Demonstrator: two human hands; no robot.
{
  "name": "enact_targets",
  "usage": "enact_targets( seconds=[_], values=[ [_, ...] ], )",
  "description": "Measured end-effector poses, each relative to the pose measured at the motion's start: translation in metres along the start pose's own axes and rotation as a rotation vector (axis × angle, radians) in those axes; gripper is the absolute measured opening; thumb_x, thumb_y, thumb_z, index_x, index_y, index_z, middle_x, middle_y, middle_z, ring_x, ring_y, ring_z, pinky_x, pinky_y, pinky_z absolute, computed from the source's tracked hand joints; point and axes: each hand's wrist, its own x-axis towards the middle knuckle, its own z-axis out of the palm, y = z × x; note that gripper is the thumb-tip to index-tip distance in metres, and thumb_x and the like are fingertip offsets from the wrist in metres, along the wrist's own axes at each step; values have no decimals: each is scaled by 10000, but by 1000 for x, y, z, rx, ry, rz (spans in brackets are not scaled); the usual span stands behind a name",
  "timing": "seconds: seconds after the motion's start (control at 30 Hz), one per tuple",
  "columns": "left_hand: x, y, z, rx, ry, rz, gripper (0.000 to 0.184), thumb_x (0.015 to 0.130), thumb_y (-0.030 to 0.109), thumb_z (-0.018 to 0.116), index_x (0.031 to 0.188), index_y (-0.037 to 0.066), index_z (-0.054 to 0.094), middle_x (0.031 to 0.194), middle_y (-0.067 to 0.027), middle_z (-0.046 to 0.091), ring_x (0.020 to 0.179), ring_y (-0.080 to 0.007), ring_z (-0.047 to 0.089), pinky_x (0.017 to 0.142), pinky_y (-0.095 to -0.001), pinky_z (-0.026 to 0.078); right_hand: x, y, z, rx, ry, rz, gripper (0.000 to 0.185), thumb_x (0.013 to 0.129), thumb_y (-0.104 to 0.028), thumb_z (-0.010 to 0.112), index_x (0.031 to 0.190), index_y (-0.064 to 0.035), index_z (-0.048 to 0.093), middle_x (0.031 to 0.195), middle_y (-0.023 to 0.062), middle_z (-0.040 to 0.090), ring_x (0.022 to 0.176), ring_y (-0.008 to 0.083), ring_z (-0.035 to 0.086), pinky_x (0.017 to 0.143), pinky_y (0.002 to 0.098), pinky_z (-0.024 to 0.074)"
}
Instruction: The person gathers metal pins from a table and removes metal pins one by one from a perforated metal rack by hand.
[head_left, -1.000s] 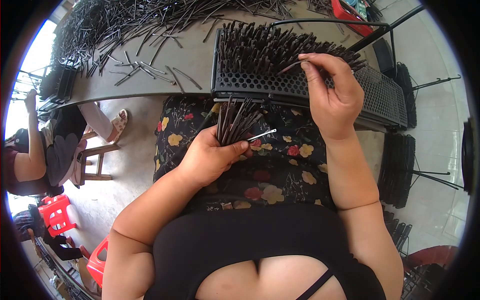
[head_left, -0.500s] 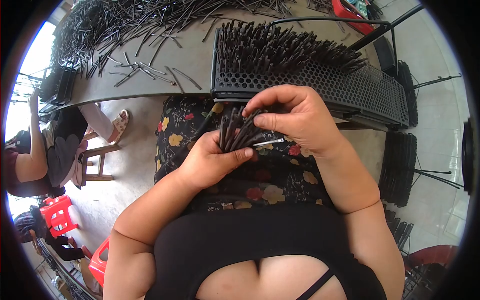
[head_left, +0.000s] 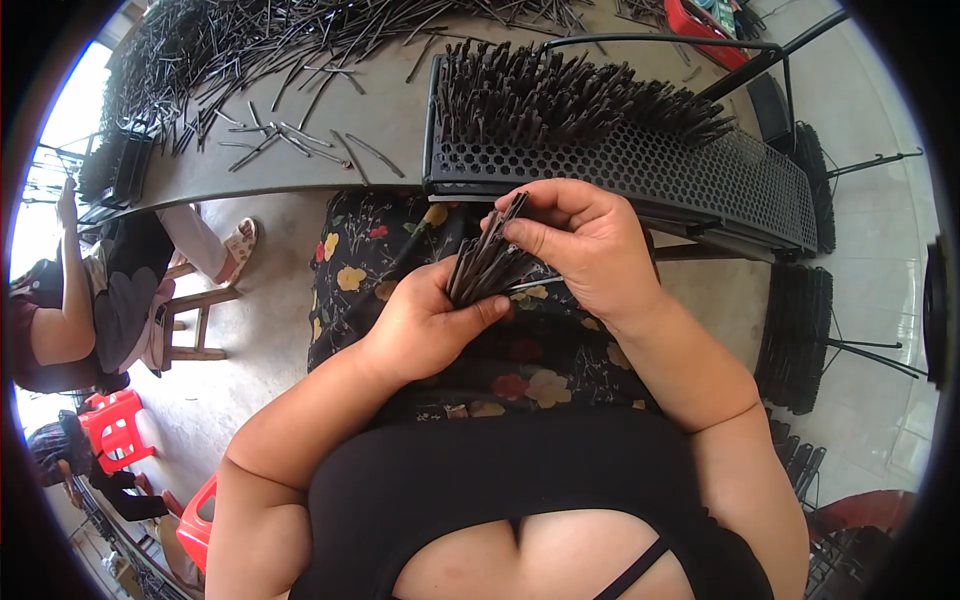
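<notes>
The bundle of dark sticks (head_left: pixel 484 268) is in the left hand (head_left: pixel 420 318), over the lap and just below the near edge of the long rack. The left hand is closed round its lower part, thumb across the front, and the sticks fan up and to the right. The right hand (head_left: pixel 595 245) has its thumb and fingers pinched at the upper ends of the sticks – how many it grips, I cannot tell. A thin, shiny strip (head_left: pixel 538 284) pokes out of the bundle toward the right, below the right hand's fingers.

Under both hands lies a black flowered cloth (head_left: pixel 350 280). Beyond them, the long rack (head_left: pixel 740 190), full of round holes, stands along the table (head_left: pixel 375 105), with many upright sticks (head_left: pixel 540 95) crowded in its far rows. To the left, a big heap of sticks (head_left: pixel 190 75) covers the table's far side, with loose sticks (head_left: pixel 290 142) scattered nearer. A red tray (head_left: pixel 705 40) sits behind the rack. On the far left a person (head_left: pixel 60 315) is beside a wooden stool (head_left: pixel 203 300), and a red plastic stool (head_left: pixel 118 432) stands on the floor – farther down the view.
</notes>
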Motion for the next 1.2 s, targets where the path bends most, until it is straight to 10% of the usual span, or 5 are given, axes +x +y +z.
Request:
enact_targets(
  seconds=[0.57,0.8,1.2],
  values=[
    [3,-4,-2,49,6,-11,133,961,121,669,1025,23,605,841,28,594,754,-58,517,681,-234,465,5,-19,-14,109,146,-249,248,940,30,606,1187,7,592,978,139,714,881,187,707,713,267,583],
    [9,-12,-2,-184,38,-43,72,982,114,624,1035,73,596,801,5,557,637,-58,473,500,-196,364,23,-26,-77,-198,451,-681,188,959,28,589,1146,42,578,1025,211,712,879,263,723,694,286,589],
    [15,-15,-5,-444,94,-53,103,987,158,624,954,94,550,775,17,487,608,-70,424,479,-204,334,27,-7,-78,-263,461,-689,190,937,57,621,1120,18,586,1042,184,713,955,206,703,744,259,583]
  ],
)
